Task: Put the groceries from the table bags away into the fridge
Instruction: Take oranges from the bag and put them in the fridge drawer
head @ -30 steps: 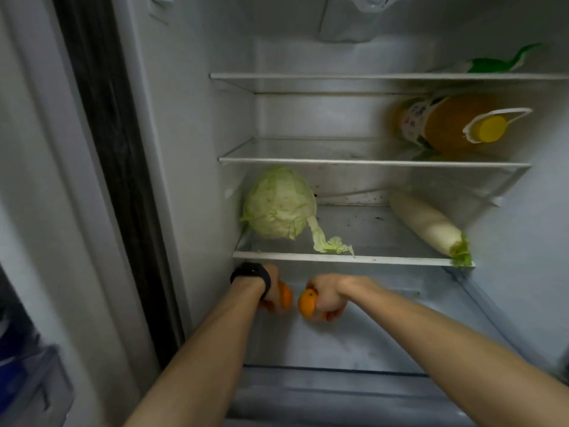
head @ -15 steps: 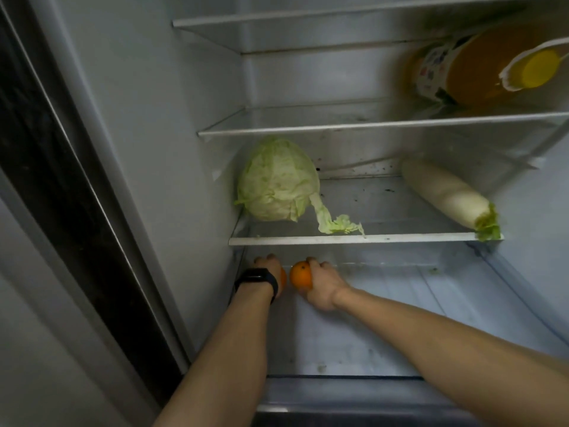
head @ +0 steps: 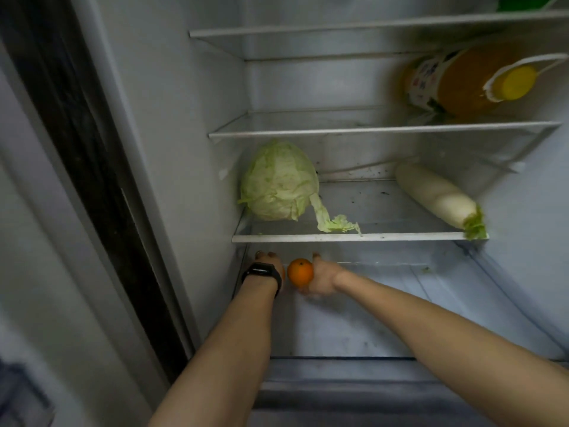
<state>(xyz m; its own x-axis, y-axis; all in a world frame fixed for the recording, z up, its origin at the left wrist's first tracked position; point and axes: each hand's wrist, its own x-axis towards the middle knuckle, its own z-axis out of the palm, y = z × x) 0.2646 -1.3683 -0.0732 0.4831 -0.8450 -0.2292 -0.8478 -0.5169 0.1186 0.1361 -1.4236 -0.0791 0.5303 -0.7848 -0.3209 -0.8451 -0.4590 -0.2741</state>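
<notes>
Both my arms reach into the open fridge, under its lowest glass shelf [head: 360,237]. My right hand [head: 323,277] grips an orange [head: 300,272] at the back left of the bottom compartment floor [head: 369,318]. My left hand [head: 268,263], with a black watch on the wrist, sits just left of it against the fridge wall; a sliver of a second orange [head: 282,274] shows at its right edge, mostly hidden by the hand and watch.
On the lowest glass shelf lie a green cabbage [head: 278,181] with a loose leaf at left and a white radish [head: 437,197] at right. A large oil bottle [head: 468,80] lies on the shelf above. The dark door seal [head: 92,149] runs down the left.
Both hands have pushed deeper and leftward into the bottom compartment with the oranges. The left hand's orange is now almost hidden. My view has dropped closer to the lower shelves.
</notes>
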